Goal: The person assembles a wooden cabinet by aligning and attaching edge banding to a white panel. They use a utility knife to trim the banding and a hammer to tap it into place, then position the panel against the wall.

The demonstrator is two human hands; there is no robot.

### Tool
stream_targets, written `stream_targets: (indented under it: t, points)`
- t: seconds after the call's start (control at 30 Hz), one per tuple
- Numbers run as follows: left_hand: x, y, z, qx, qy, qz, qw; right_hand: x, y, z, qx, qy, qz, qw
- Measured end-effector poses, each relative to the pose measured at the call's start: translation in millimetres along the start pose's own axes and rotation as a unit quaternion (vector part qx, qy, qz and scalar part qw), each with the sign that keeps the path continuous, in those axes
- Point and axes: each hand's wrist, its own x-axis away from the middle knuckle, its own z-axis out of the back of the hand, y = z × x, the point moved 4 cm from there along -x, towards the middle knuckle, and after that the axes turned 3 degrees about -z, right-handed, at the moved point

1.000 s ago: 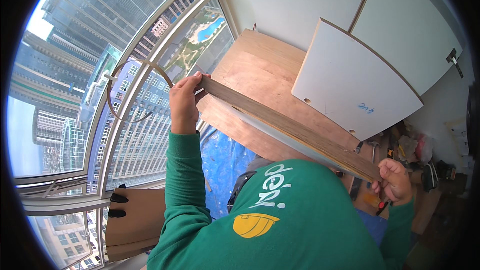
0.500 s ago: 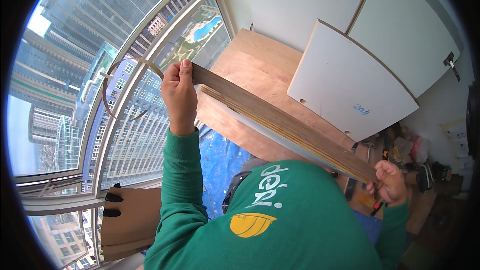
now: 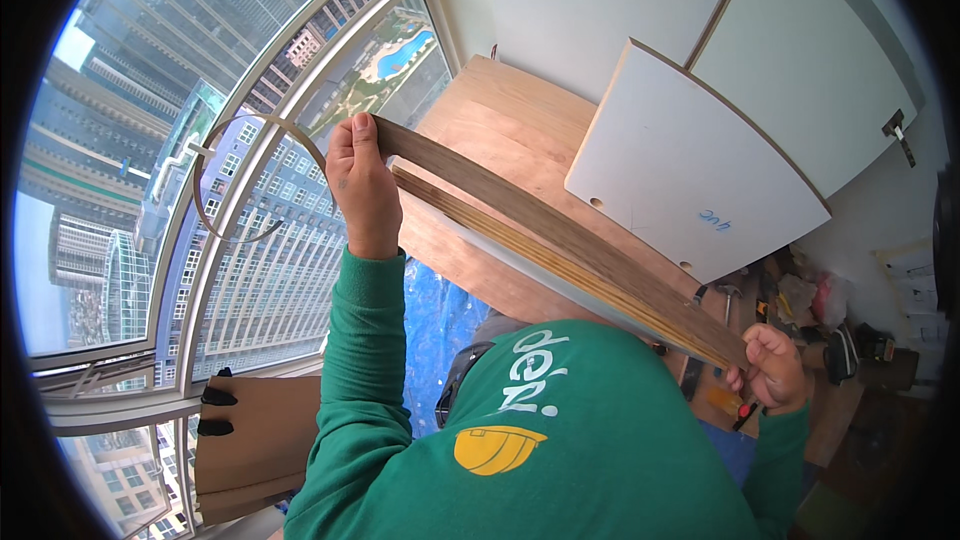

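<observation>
A long brown wood-grain edge banding strip (image 3: pixel 540 217) runs between my hands, beside the layered edge of a plywood board (image 3: pixel 520 252) with a white face. My left hand (image 3: pixel 368 195) pinches the strip beyond the board's far left end, thumb on top. Past that grip, the strip's loose tail (image 3: pixel 247 117) curls in a wide loop before the window. At the near right end, my right hand (image 3: pixel 774 372) closes its fingers on the strip by the board's corner. Between the hands the strip stands slightly off the edge toward the left; contact at the right end is unclear.
Beyond the board lies a reddish plywood surface (image 3: pixel 500 120). A white panel (image 3: pixel 690 155) with blue handwriting leans at the right. Tall windows fill the left side, above cardboard (image 3: pixel 262 440). A blue sheet (image 3: pixel 440 315) covers the floor; a hammer (image 3: pixel 728 302) and tools lie right.
The strip has tilted away from the board, so more of the layered plywood edge shows. Both hands keep their grips. The view has shifted slightly.
</observation>
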Motion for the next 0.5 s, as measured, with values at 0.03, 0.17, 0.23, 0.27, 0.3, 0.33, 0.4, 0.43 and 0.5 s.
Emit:
stream_targets:
  t: [0.03,0.17,0.23,0.27,0.3,0.33,0.4,0.43,0.5]
  points:
    - [0,1,-2,0.009,-0.007,-0.011,1.000,0,0,1,0.000,0.002,0.003,1.000]
    - [0,-3,-2,0.007,-0.005,0.013,1.000,1,1,3,-0.009,0.012,0.007,1.000]
    - [0,-7,-2,0.005,-0.001,0.018,1.000,1,1,4,-0.010,0.011,0.007,1.000]
    - [1,-9,-3,0.014,-0.001,0.016,1.000,1,1,4,-0.007,0.009,0.008,1.000]
    - [1,-10,-3,0.024,-0.001,0.015,1.000,1,0,4,-0.006,0.005,0.014,1.000]
    - [1,-11,-4,0.033,0.000,0.013,0.999,0,0,5,-0.001,0.009,0.009,1.000]
    - [1,-13,-4,0.033,0.000,0.012,0.999,0,0,6,0.004,0.014,0.009,1.000]
    - [1,-13,-4,0.033,-0.003,0.008,0.999,0,0,6,0.009,0.015,0.009,1.000]
    - [0,-13,-3,0.035,-0.013,0.010,0.999,0,-1,6,0.016,0.014,0.016,1.000]
